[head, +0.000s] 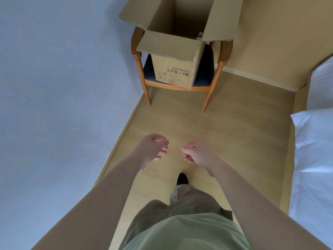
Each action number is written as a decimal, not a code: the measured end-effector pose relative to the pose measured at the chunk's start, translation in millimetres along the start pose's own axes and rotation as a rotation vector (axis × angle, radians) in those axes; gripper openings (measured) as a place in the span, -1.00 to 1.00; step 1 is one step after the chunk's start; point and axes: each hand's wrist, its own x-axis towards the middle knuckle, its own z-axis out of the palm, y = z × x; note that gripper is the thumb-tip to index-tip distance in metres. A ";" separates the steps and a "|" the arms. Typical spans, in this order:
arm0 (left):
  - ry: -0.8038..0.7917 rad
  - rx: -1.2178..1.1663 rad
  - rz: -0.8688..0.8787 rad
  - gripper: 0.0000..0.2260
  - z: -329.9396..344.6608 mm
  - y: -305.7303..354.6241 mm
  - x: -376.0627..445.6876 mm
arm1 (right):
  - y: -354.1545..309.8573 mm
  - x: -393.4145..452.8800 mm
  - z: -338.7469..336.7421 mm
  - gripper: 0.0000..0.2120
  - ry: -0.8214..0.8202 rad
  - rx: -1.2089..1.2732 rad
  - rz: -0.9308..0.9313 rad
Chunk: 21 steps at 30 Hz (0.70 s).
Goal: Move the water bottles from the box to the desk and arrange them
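My left hand (153, 150) & right hand (195, 153) both loosely curled, holding nothing, out front; open box (173, 69) on chair (142, 76) ahead

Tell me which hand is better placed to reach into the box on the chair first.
Right, marginally: the box opening sits ahead, slightly right of centre. Both the left hand and right hand hang empty, well short of it.

Ahead of my two hands, my left hand (152, 150) and my right hand (197, 154), I count one open cardboard box (175, 69) on one wooden chair (140, 69). One shoe (182, 179) shows below my hands, and two white pillows (315, 145) lie off to the right of my right hand.
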 end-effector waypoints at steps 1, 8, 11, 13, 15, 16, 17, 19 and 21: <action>0.000 -0.005 0.007 -0.86 -1.9 12.7 8.4 | -10.8 8.1 -5.7 -0.82 0.002 0.001 -0.005; -0.013 -0.017 0.067 -0.86 -21.9 89.7 63.2 | -76.6 63.3 -34.4 -0.82 0.047 0.036 -0.051; -0.018 0.002 0.082 -0.85 -37.2 113.7 89.5 | -103.5 88.3 -41.0 -0.92 0.078 0.053 -0.073; -0.036 0.021 0.097 -0.86 -48.2 131.7 109.5 | -123.5 105.4 -44.7 -0.91 0.095 0.053 -0.081; -0.057 0.039 0.124 -0.86 -60.6 151.3 131.6 | -145.3 123.9 -47.4 -0.88 0.112 0.053 -0.078; -0.070 0.040 0.136 -0.86 -67.1 161.9 142.6 | -157.3 132.7 -48.5 -0.87 0.118 0.053 -0.076; -0.080 0.040 0.145 -0.86 -73.5 172.3 153.3 | -169.4 141.1 -49.4 -0.86 0.127 0.052 -0.074; -0.107 0.046 0.159 -0.88 -86.6 194.3 174.6 | -196.7 157.5 -51.9 -0.85 0.143 0.058 -0.066; -0.133 0.053 0.163 -0.88 -99.0 215.1 192.5 | -223.0 171.8 -55.0 -0.85 0.161 0.058 -0.063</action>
